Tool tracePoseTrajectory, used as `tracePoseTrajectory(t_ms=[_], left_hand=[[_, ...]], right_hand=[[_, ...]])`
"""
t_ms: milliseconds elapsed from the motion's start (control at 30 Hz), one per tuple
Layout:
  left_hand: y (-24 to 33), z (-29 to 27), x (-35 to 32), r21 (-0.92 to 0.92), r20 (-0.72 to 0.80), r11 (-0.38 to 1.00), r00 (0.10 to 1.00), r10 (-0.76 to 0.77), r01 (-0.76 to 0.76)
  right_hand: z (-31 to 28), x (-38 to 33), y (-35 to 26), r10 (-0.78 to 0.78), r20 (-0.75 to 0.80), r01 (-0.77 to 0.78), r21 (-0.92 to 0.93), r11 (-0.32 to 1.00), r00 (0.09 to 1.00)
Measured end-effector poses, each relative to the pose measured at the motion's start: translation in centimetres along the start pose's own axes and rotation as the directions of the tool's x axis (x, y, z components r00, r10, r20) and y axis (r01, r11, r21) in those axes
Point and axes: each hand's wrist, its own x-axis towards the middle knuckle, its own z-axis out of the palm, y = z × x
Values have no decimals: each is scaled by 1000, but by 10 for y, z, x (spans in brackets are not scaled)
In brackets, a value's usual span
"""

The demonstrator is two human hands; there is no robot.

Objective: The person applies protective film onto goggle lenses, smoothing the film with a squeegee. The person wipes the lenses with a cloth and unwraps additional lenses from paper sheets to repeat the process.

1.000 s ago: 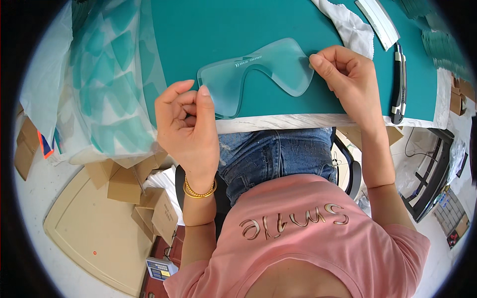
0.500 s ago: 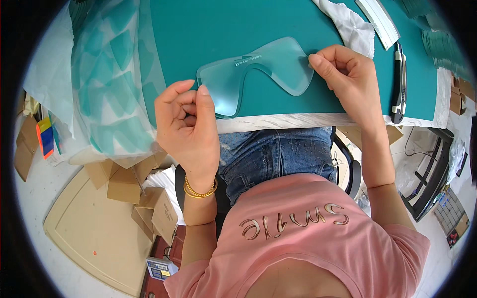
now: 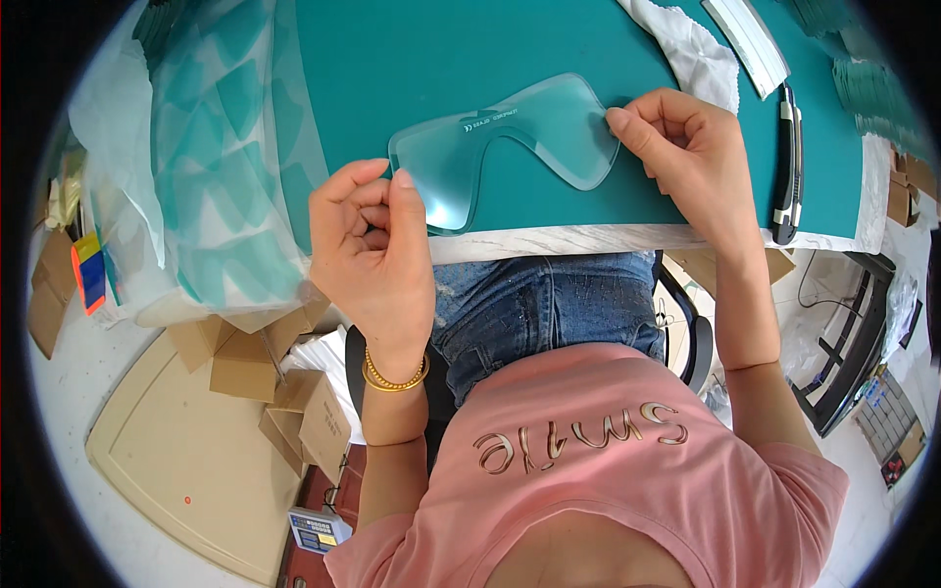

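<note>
One translucent visor-shaped lens: its ends were pinched by left hand and right hand, beside the table's near edge.

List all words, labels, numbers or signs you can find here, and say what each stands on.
Pink shirt: one large word in shiny bronze lettering; readable, but I won't copy it.
See-through lens: a row of white print with a sign at its left end, near the top edge; the print is too small to read surely.
Cardboard box, lower left: faint marks, too small to read.
</note>
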Motion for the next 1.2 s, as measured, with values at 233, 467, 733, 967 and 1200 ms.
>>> tracePoseTrajectory(t_ms=[233,467,733,967,1200], left_hand=[[1,3,0,1,-2,1000,1000,-7,7],[-1,-3,-5,24,-9,1000,1000,-15,15],[-3,1,-1,10,13,1000,1000,3,-3],[-2,0,-1,-16,27,1000,1000,-16,17],[0,5,0,-2,31,1000,999,-8,8]], right_hand=[[-4,-2,0,-7,-34,8,19,1000,999],[-85,19,2,-411,-391,126,-580,804,823],[-116,55,-22,-175,-236,-69,-760,646,956],[-69,21,-60,-370,-333,182,-479,859,867],[5,-1,-29,-330,-66,260,-481,837,942]])
